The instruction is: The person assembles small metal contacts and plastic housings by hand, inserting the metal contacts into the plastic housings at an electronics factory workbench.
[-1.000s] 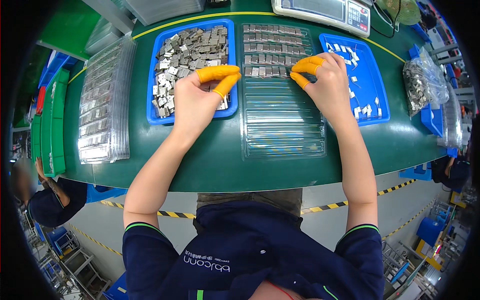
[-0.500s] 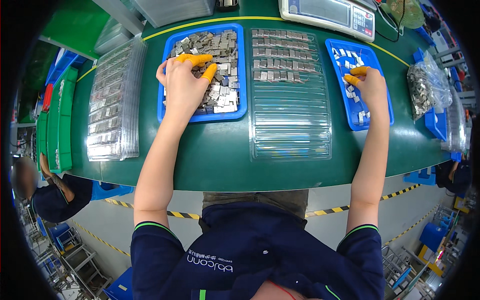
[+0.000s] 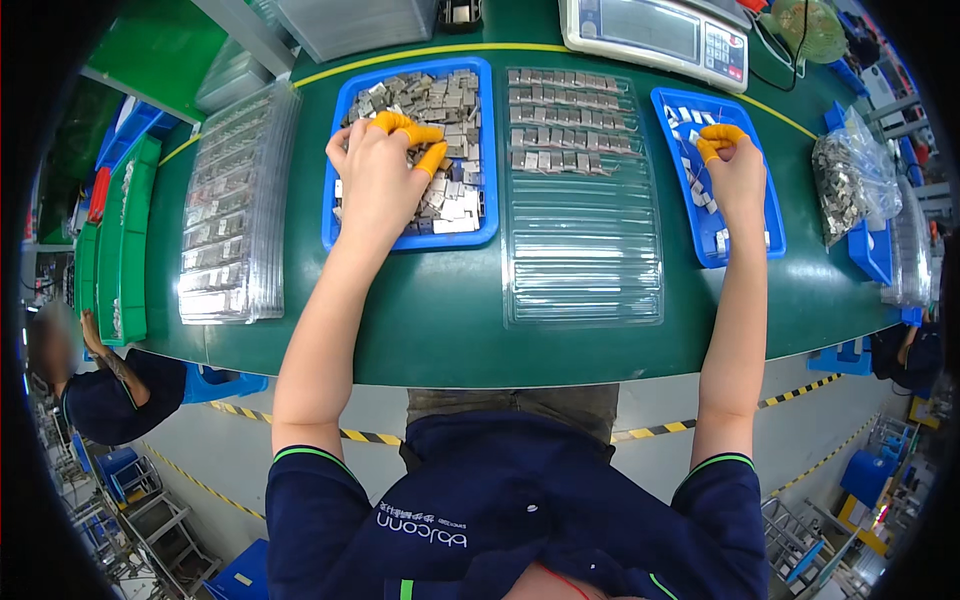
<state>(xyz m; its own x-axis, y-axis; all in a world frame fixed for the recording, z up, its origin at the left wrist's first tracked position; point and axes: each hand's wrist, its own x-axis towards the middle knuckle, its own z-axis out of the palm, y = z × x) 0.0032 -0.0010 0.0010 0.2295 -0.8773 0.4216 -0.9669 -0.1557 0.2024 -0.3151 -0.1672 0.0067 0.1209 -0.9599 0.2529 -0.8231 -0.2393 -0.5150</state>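
Observation:
My left hand [image 3: 378, 178], with yellow finger cots on some fingers, hovers over a blue tray [image 3: 489, 150] heaped with small flat metal pieces [image 3: 455, 212]. Its thumb and forefinger curve toward each other with a small gap, and nothing shows between them. Over a narrower blue tray [image 3: 775, 215] of small white pieces [image 3: 722, 240], my right hand [image 3: 738, 170] pinches thumb and forefinger together, also in yellow cots. Whatever is in that pinch is too small to make out. Between the hands lies a clear ribbed plastic tray [image 3: 585, 250], its far rows filled with metal pieces [image 3: 565, 137].
Stacked clear trays [image 3: 230, 220] with metal pieces stand at left, near long green bins [image 3: 130, 240]. A weighing scale [image 3: 655, 35] sits at the back. On the right is a plastic bag [image 3: 850, 180] of metal pieces. Another person [image 3: 105, 390] is at far left.
My right hand's thumb and forefinger have come together from being slightly apart. My left hand has shifted a little right and nearer over the metal pieces. The whole view has moved slightly.

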